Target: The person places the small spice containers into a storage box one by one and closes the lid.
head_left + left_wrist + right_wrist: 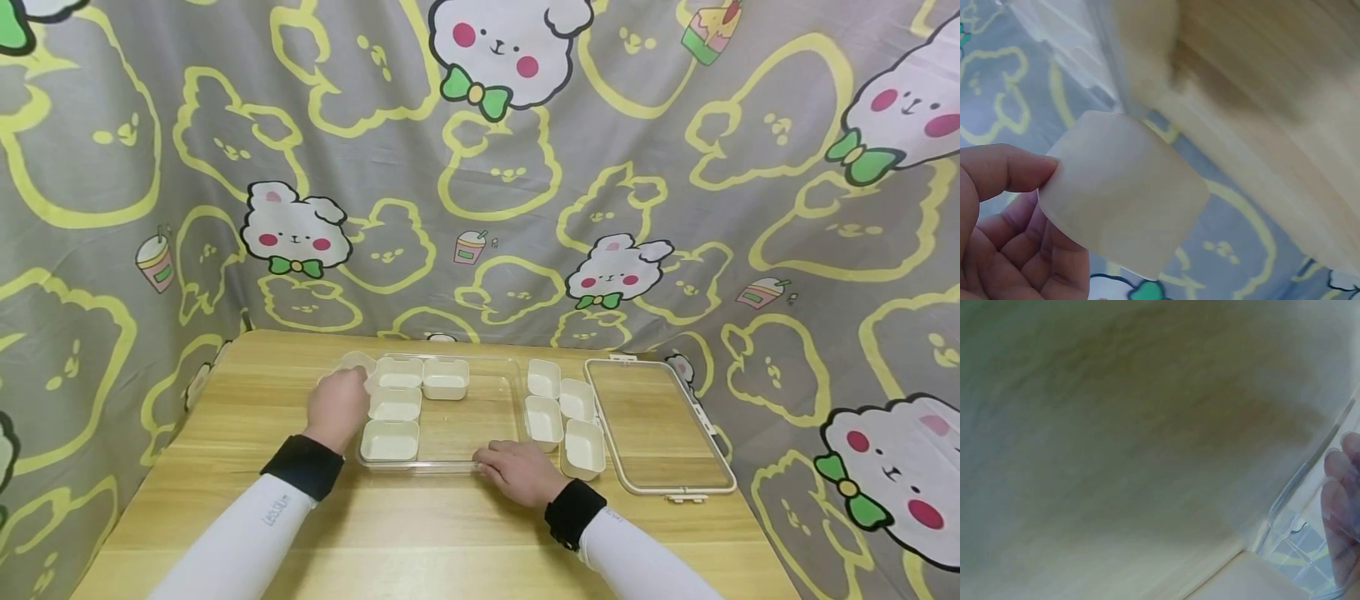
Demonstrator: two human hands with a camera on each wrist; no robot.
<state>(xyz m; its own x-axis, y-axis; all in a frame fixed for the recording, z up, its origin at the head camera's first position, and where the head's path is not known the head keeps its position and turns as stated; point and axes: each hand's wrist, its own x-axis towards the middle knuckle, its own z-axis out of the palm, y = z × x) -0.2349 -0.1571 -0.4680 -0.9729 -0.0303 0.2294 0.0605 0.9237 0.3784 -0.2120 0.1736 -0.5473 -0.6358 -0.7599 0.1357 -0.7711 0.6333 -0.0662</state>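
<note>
My left hand (341, 407) pinches a small cream box (1124, 194) between thumb and fingers, just beyond the left side of a clear rectangular tray (468, 468). Its flat face shows in the left wrist view. Inside the tray, several matching cream boxes form a left column, with another box (446, 379) beside the back one. My right hand (525, 473) holds the tray's front rim near its right corner. In the right wrist view, the right fingers (1339, 500) show through clear plastic; the thumb's hold is hidden there.
Several more cream boxes (583, 450) stand on the wooden table (420, 533), right of the tray. A clear lid with a cream frame (624, 483) and side clips lies farther right. A grey patterned curtain (420, 167) encloses the table's back and sides.
</note>
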